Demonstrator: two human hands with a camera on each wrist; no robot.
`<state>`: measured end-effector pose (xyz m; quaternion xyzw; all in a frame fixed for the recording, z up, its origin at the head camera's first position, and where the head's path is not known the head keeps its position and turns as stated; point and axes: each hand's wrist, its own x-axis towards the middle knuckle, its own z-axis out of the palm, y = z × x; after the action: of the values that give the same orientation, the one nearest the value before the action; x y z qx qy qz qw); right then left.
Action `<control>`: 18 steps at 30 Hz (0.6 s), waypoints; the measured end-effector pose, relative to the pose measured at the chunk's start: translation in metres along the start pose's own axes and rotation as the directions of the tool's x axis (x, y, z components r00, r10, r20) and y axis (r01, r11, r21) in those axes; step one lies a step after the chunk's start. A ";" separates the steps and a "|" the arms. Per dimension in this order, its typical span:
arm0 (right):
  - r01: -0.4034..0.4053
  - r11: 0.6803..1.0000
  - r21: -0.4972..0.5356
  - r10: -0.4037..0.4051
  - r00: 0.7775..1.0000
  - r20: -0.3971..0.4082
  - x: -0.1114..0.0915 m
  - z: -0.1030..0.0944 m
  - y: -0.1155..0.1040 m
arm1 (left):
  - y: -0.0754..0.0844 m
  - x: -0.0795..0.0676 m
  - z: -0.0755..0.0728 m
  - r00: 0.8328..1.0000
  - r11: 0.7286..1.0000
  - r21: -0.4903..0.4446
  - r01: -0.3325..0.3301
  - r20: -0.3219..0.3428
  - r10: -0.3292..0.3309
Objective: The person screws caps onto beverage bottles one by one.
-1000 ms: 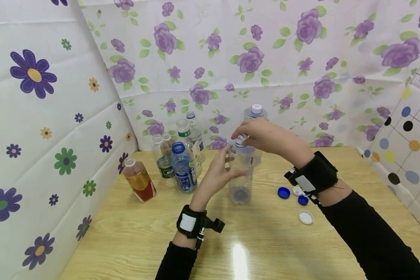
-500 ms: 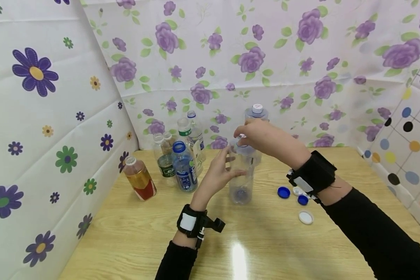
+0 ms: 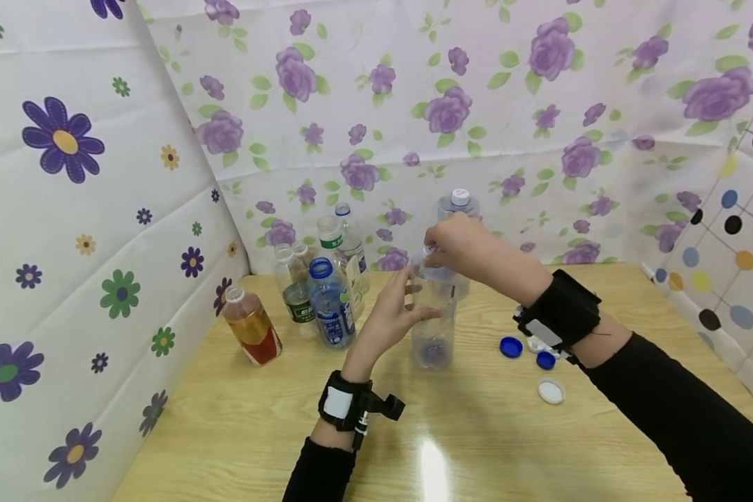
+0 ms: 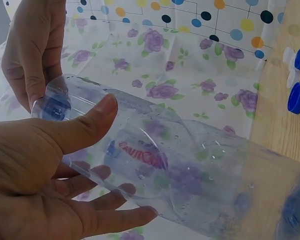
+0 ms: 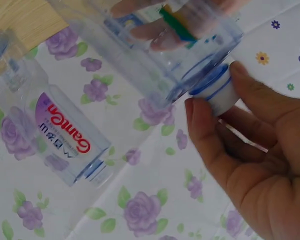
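Near the centre of the head view, 1 clear plastic bottle (image 3: pixel 431 345) is standing upright on the wooden table (image 3: pixel 226 446). The left hand (image 3: pixel 389 310) is gripping its body between thumb and fingers; the right hand (image 3: pixel 470 247) is pinching the white cap (image 5: pixel 222 100) at its neck. Turning that cap seems to be the step in hand; whether on or off, I cannot tell. The next move is probably calling for a steady left grip while the right fingers are twisting. Just behind, 1 capped Ganten bottle (image 5: pixel 65 135) is standing. Right of centre, 1 large blue cap (image 3: pixel 511 346), 1 small blue cap (image 3: pixel 545 360) and 1 white lid (image 3: pixel 551 392) are lying loose. Left of centre, 1 open blue bottle (image 3: pixel 332 314) is standing among clear bottles; farther left, 1 red-and-gold-labelled bottle (image 3: pixel 254 328) is standing.
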<state>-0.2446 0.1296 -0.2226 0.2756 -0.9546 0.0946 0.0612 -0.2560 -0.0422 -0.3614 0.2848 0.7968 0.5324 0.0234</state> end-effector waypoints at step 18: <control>0.199 0.979 0.035 -0.202 0.967 0.157 0.005 -0.018 0.021 | -0.001 -0.001 -0.004 0.999 1.000 0.000 -0.019 0.049 0.019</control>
<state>-0.2585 0.1481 -0.2076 0.3779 -0.9228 0.0746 -0.0087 -0.2568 -0.0459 -0.3607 0.3055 0.7933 0.5253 0.0379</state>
